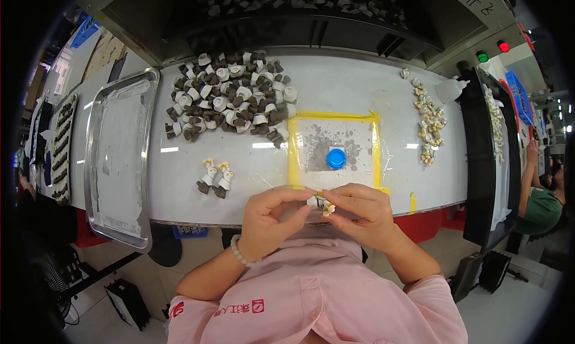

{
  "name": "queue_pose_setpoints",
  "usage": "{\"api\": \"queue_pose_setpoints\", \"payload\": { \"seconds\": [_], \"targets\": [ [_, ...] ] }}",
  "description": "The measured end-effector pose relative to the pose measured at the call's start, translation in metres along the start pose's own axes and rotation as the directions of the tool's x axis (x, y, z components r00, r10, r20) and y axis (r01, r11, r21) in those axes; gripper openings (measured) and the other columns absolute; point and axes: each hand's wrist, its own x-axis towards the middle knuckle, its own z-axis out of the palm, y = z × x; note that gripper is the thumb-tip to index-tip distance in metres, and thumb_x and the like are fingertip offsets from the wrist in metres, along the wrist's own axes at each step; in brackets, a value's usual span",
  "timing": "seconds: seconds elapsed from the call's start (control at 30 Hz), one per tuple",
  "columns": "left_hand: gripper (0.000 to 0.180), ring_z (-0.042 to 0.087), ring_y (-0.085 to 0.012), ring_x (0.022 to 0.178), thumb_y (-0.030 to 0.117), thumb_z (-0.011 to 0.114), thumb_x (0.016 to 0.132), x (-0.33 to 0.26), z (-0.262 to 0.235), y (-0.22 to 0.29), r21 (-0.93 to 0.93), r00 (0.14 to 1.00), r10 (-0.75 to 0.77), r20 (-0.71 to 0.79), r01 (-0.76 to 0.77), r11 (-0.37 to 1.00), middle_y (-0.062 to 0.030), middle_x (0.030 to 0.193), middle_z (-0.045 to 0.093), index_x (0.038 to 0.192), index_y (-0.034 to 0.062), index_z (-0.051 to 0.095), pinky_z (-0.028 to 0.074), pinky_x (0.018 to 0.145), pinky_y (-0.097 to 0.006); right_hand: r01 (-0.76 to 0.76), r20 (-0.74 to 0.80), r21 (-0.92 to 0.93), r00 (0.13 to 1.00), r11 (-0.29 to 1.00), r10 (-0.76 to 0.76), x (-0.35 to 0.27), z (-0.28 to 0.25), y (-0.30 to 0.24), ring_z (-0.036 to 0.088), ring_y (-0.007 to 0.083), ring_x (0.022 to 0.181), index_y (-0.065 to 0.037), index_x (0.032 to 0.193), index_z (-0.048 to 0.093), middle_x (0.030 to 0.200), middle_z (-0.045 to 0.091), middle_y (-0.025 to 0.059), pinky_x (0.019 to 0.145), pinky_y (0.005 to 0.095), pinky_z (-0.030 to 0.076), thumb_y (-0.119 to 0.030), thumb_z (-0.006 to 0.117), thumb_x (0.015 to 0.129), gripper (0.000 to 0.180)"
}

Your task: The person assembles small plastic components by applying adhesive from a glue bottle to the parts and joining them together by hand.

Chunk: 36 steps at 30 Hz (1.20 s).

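Observation:
Both my hands meet at the near edge of the white table and pinch one small white and dark part with a yellowish tip. My left hand, with a bead bracelet on its wrist, grips it from the left. My right hand grips it from the right. Just beyond them lies a yellow-taped square with a blue round cap in its middle. Two finished-looking parts lie side by side to the left of my hands.
A big heap of white and dark parts lies at the back left. A line of small pale pieces runs along the right. A metal tray lies at the left. Another person sits at the far right.

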Motion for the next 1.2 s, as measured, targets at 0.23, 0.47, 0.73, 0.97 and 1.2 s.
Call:
{"api": "queue_pose_setpoints", "payload": {
  "seconds": [0.23, 0.47, 0.73, 0.97, 1.2],
  "targets": [
    [0.026, 0.062, -0.0144, 0.099, -0.01, 0.062, 0.082, 0.001, -0.001, 0.001, -0.02, 0.996, -0.086, 0.004, 0.086, 0.996, -0.0141, 0.108, 0.066, 0.107, -0.0046, 0.065, 0.049, 0.087, -0.025, 0.0, 0.019, -0.011, 1.0, 1.0, 0.0, 0.0, -0.002, 0.002, 0.065, 0.0226, 0.072, 0.002, 0.108, 0.066, 0.09, 0.066, 0.0139, 0.06, 0.0281, 0.055, 0.0, 0.075, 0.071, 0.037],
    [0.026, 0.064, -0.0121, 0.092, -0.009, 0.064, 0.081, 0.001, 0.0, 0.003, 0.029, 0.996, -0.076, -0.038, 0.077, 0.997, -0.0128, 0.105, 0.068, 0.106, -0.0034, 0.067, 0.05, 0.083, -0.024, -0.024, 0.011, -0.017, 1.0, 1.0, 0.025, 0.002, 0.002, 0.002, 0.066, 0.0227, 0.073, 0.003, 0.106, 0.066, 0.091, 0.066, 0.0145, 0.062, 0.028, 0.056, 0.002, 0.074, 0.071, 0.036],
    [0.023, 0.066, -0.0124, 0.085, -0.005, 0.066, 0.081, 0.0, -0.001, -0.003, 0.2, 0.998, -0.005, -0.055, 0.016, 0.98, -0.013, 0.098, 0.07, 0.104, -0.0026, 0.067, 0.052, 0.077, -0.023, 0.02, 0.003, -0.045, 1.0, 0.999, -0.02, 0.0, 0.004, 0.005, 0.066, 0.0211, 0.073, 0.002, 0.11, 0.065, 0.092, 0.066, 0.0152, 0.061, 0.0267, 0.055, 0.001, 0.074, 0.072, 0.039],
    [0.025, 0.064, -0.0146, 0.091, -0.005, 0.065, 0.082, 0.001, 0.002, 0.002, -0.024, 0.996, -0.077, -0.049, 0.076, 0.997, -0.0136, 0.107, 0.066, 0.107, -0.0049, 0.064, 0.052, 0.081, -0.026, -0.022, -0.006, -0.038, 1.0, 0.999, 0.021, 0.006, 0.001, 0.0, 0.065, 0.0189, 0.072, 0.0, 0.111, 0.065, 0.093, 0.066, 0.0154, 0.061, 0.0258, 0.054, 0.001, 0.074, 0.072, 0.04],
    [0.028, 0.064, -0.0118, 0.084, -0.005, 0.067, 0.08, -0.001, 0.0, 0.0, 0.16, 0.996, 0.042, -0.082, -0.029, 0.987, -0.0103, 0.095, 0.069, 0.108, -0.0015, 0.067, 0.051, 0.076, -0.024, 0.015, -0.018, -0.035, 1.0, 0.999, -0.016, 0.008, 0.003, 0.0, 0.066, 0.0218, 0.074, 0.001, 0.107, 0.067, 0.091, 0.067, 0.0127, 0.061, 0.0284, 0.053, 0.002, 0.073, 0.072, 0.036]
  ]
}}
